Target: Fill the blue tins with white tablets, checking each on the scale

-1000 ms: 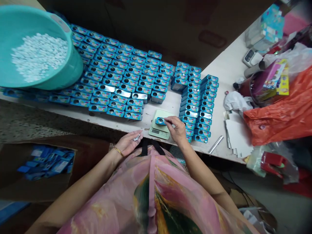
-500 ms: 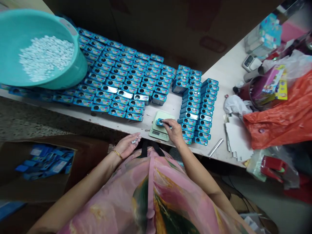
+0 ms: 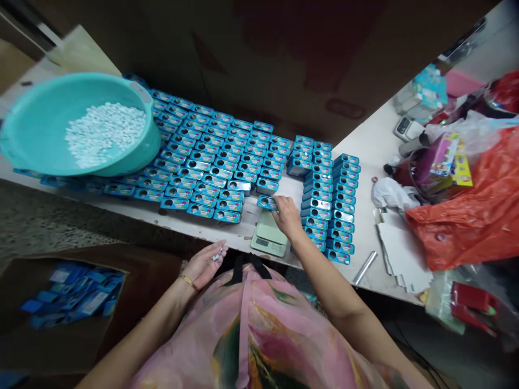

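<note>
My right hand (image 3: 287, 217) grips a small blue tin (image 3: 266, 202) by its end, holding it just past the far edge of a pale green digital kitchen scale (image 3: 267, 237). The scale's pan shows nothing on it. My left hand (image 3: 204, 265) is turned palm up near the table's front edge, cupping a few small white pieces (image 3: 216, 255). Many matching blue tins (image 3: 211, 181) stand in tight rows, their round windows facing up. A teal plastic basin (image 3: 148, 146) holding a heap of white pieces (image 3: 105, 135) rests at the far left.
A cardboard box (image 3: 68, 308) of loose blue packaging sits below the table's left side. To the right lie white card sheets (image 3: 401, 254), a metal tube (image 3: 365, 267), a red-orange plastic bag (image 3: 462, 205) and assorted clutter. A cardboard wall rises behind the table.
My right hand has lifted the blue tin off the scale and moved it away from me. My left hand stays cupped. The whole view has shifted as my head moved.
</note>
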Tool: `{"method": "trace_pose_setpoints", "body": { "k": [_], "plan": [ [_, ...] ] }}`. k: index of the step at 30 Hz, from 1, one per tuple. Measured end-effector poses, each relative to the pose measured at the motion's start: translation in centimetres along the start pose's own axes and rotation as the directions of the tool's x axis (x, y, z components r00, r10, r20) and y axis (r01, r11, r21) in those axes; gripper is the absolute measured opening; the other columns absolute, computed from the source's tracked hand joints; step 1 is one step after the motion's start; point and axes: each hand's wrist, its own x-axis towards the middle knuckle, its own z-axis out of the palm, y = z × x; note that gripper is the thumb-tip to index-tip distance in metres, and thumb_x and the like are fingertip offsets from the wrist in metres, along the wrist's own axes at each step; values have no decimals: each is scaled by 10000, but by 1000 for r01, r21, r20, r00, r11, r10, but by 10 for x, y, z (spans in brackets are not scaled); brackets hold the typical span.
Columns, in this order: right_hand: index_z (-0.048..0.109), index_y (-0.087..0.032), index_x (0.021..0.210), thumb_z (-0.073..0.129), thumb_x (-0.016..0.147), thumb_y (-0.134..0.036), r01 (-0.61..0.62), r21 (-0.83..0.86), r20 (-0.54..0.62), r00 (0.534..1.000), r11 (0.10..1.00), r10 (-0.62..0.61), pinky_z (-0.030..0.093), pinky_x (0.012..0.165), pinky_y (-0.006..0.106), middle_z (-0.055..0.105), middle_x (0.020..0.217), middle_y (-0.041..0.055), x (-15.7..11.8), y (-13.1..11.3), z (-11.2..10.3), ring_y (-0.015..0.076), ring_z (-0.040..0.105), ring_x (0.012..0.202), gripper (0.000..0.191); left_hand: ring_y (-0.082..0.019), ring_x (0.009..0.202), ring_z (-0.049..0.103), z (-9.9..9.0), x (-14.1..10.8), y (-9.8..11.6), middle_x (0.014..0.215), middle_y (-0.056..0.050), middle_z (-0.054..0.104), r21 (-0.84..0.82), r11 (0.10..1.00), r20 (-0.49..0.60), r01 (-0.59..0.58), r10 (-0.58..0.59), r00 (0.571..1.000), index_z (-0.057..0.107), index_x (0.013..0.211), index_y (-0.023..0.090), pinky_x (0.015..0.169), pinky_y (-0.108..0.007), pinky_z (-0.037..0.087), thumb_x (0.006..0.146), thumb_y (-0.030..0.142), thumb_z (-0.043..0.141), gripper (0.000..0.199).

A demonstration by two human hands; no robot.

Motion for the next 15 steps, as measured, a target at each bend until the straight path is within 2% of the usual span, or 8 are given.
{"method": "trace_pose_setpoints", "body": {
  "k": [4,8,11,13,15],
  "plan": [
    [443,-174,1206,487,785,-172,-34,-33,7,999,999,34,415,809,323,513,1127,85,34,-7,23,228,417,999,423,-89,660,614,-5,-6,6,811,-103,640,-1,1000,-1,-22,22,1000,604,979,79,587,-140,510,755,-22,504,265],
    [427,-170,1233,507,797,-217,-90,-48,-55,995,995,87,404,817,323,470,1176,104,32,-2,37,225,404,1026,445,-94,656,620,-9,-7,8,817,-100,647,22,1000,-30,3,-2,1000,603,1008,99,590,-151,519,757,-23,498,299],
    [449,-184,1224,462,835,-259,-149,-62,-184,974,987,135,367,854,344,463,1169,113,38,24,20,222,395,1036,396,-102,644,626,-8,-5,10,808,-98,652,38,999,-66,30,-28,997,606,1027,118,576,-159,525,759,-21,490,324],
    [507,-199,1170,423,852,-252,-227,-101,-248,949,969,196,353,841,367,456,1173,117,54,50,1,235,385,1037,333,-107,659,630,-7,-4,12,822,-102,653,46,999,-73,23,-19,997,613,1020,119,586,-158,526,749,-24,501,326],
    [556,-217,1111,407,855,-244,-288,-166,-244,939,943,244,346,809,386,448,1184,120,78,75,-16,254,376,1032,297,-110,678,632,-6,-6,14,843,-104,654,48,999,-82,-6,10,997,619,1010,119,598,-157,526,740,-24,514,323]
  ]
}}
